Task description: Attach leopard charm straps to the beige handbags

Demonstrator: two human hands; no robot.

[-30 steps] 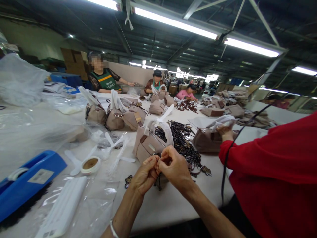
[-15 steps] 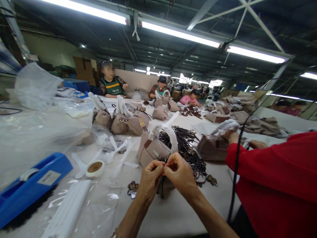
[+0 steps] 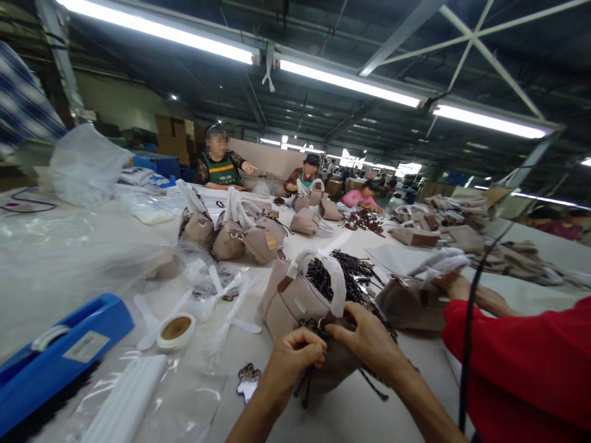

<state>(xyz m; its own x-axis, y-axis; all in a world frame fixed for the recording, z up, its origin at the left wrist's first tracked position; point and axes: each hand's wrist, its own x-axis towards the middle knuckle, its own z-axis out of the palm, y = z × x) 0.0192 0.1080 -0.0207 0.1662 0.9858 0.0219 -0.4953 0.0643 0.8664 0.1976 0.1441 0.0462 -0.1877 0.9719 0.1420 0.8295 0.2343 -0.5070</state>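
A beige handbag (image 3: 289, 298) stands upright in front of me, its arched handle (image 3: 339, 286) wrapped in white. At its near side, my left hand (image 3: 295, 363) is closed in a pinch; what lies between the fingertips is too small to make out. A dark patterned charm (image 3: 311, 326) and black cords (image 3: 305, 391) hang about these fingers. My right hand (image 3: 372, 341) grips the bag's side by the handle base, thumb close to a metal ring (image 3: 322, 323). Behind the bag lies a heap of black braided straps (image 3: 353, 274).
Left are a blue tape dispenser (image 3: 69, 360), a tape roll (image 3: 176, 331), white strips (image 3: 127, 400) and clear plastic. A flower-shaped charm (image 3: 248, 381) lies near my left forearm. More handbags (image 3: 228, 240) stand beyond. A red-sleeved co-worker (image 3: 521, 357) handles another bag (image 3: 409, 301) at right; a black cable (image 3: 473, 307) hangs there.
My hands have parted from their joint pinch. The right hand has moved right onto the bag's side; the left has dropped slightly, still pinched. The view has shifted a little.
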